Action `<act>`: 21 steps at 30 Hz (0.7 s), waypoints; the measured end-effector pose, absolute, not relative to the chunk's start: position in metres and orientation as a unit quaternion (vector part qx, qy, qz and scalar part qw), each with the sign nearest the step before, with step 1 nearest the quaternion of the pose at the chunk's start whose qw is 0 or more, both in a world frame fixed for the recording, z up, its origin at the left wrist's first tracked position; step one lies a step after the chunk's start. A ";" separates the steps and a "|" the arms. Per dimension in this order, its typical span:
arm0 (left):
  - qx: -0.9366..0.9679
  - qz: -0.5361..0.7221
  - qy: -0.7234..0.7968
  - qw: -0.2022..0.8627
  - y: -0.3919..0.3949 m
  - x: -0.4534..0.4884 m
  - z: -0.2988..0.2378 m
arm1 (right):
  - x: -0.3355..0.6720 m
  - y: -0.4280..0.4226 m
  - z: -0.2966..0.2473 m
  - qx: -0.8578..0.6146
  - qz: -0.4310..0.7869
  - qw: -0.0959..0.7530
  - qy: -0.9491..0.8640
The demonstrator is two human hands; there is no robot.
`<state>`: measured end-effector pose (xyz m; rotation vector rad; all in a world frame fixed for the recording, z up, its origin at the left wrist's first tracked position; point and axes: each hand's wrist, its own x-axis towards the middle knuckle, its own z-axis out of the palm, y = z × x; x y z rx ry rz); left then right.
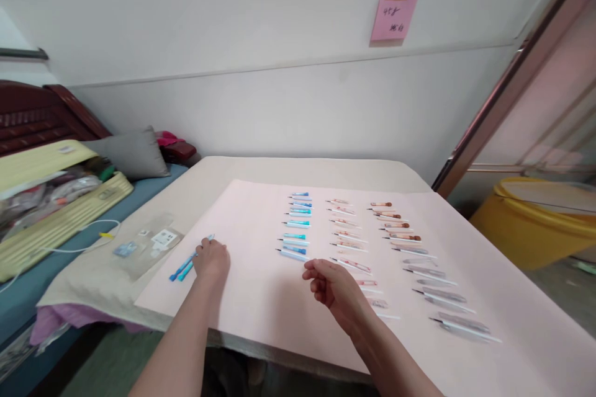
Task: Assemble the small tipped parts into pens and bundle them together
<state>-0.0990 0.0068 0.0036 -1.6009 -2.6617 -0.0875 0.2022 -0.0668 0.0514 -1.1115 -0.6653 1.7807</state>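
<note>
My left hand (212,255) is at the left of the pink sheet, palm down, its fingers closed over slim blue pens. The lower ends of a dark blue pen (179,270) and a turquoise pen (185,271) stick out beside it, and a pale tip shows above the fingers. My right hand (331,288) hovers near the middle with fingers curled and thumb drawn in, nothing visible in them. Just beyond its fingertips lies a white stick with a dark tip (291,255), at the near end of a column of blue and turquoise pens (297,236).
Columns of pink-patterned pens (348,245), brown-ended pens (395,225) and grey pens (451,293), with white sticks among them, lie on the pink sheet (261,217). Clear packaging (151,245) is at left, beside a yellow box (60,223). A yellow bin (531,223) stands right.
</note>
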 end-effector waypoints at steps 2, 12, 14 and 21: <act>-0.510 -0.028 -0.860 0.009 0.006 -0.103 0.004 | 0.202 -0.067 0.052 -0.453 0.720 0.451 -0.270; -0.478 -0.055 -0.877 -0.018 0.005 -0.117 0.005 | 0.203 -0.067 0.052 -0.454 0.722 0.443 -0.277; -0.467 -0.068 -0.882 -0.022 0.006 -0.118 0.006 | 0.202 -0.067 0.052 -0.454 0.722 0.444 -0.275; -0.445 -0.142 -0.883 -0.046 0.003 -0.114 0.012 | 0.203 -0.067 0.053 -0.452 0.717 0.453 -0.275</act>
